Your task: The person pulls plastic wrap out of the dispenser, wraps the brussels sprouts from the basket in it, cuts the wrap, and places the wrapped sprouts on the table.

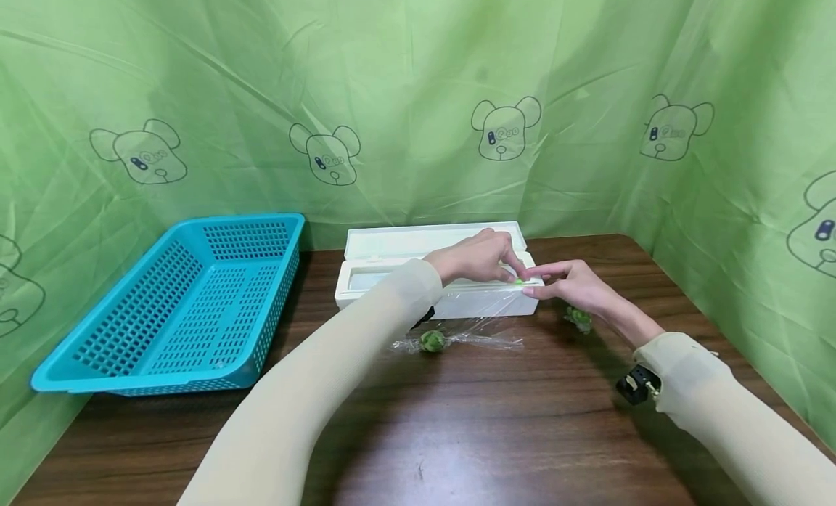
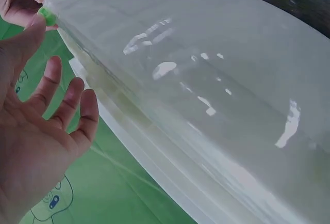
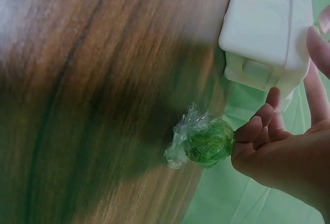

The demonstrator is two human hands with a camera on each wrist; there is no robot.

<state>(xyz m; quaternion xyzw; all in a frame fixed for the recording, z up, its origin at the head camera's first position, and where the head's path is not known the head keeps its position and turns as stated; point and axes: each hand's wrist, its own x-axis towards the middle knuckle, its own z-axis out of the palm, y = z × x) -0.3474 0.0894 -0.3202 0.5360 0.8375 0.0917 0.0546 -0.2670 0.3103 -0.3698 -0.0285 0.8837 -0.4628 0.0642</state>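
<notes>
A long white cling film dispenser lies across the table with its lid raised at the back. My left hand reaches over it and pinches a small green slide cutter at the right end, with the other fingers loosely bent. Clear cling film hangs down over the dispenser's front. At the same end, my right hand holds the corner between thumb and forefinger. A green leafy ball in crumpled film sits before the dispenser. Below the right hand lies a second wrapped green ball.
A large blue plastic basket stands on the left of the brown wooden table. Green curtains with printed bear heads close in the back and both sides, directly behind the dispenser.
</notes>
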